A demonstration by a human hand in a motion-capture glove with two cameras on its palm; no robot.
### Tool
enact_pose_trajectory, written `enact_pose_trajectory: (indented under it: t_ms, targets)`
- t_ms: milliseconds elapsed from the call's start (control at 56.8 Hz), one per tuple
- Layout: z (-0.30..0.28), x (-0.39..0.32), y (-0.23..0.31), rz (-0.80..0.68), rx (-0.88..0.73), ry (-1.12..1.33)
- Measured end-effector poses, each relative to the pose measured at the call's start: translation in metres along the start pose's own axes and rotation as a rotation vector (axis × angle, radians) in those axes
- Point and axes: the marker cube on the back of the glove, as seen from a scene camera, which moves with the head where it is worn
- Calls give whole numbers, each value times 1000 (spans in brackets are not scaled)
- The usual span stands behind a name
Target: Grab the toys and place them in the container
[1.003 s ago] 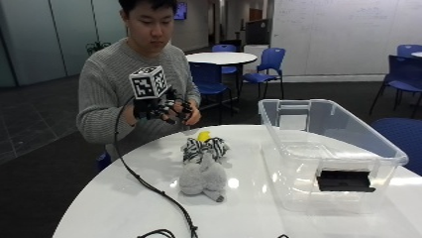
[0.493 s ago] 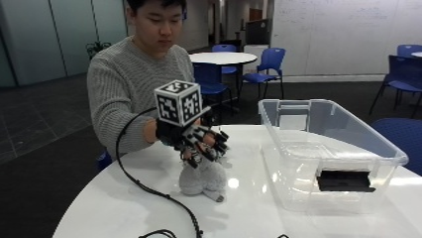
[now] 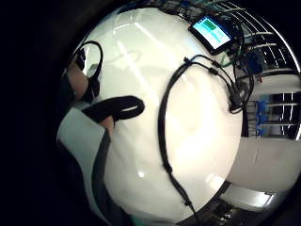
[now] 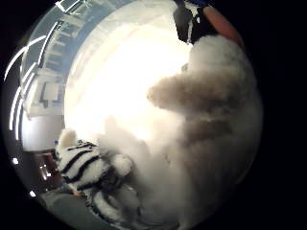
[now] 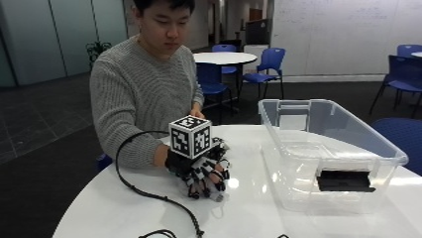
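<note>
The fingers [image 5: 210, 181] of the gloved right hand [image 5: 201, 171] are spread and bent downward, draped over the toys on the white worktop [image 5: 131, 213]. Whether they have closed round anything cannot be made out, because the hand covers what lies beneath it in the outside view.

The thumb-side palm view shows what is under the palm: a fluffy grey-white plush toy [image 4: 211, 120] fills most of it, very close, and a black-and-white striped zebra toy [image 4: 88, 167] lies just beside it, touching its fur. Both rest on the worktop.

To the person's left of the hand stands the clear plastic container [image 5: 330, 148], open at the top, near the toys but apart from them. No toys can be seen inside it.

The step in hand appears to be the grasp of the first toy. To do it well, the fingers should probably gather round the body of one plush rather than a loose tuft of fur, so it does not slip free on the lift. As the two toys touch, lifting straight up before moving across to the container should avoid dragging the zebra along the worktop.
</note>
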Motion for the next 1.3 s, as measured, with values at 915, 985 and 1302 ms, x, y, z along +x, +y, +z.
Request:
enact_pose_trajectory:
  t_ms: [915,985,1302]
  targets:
    - [-251,-230,-129,-399,200,-309]
    - [-236,-283,-144,-434,204,-215]
    - [-197,-337,-166,-537,114,-196]
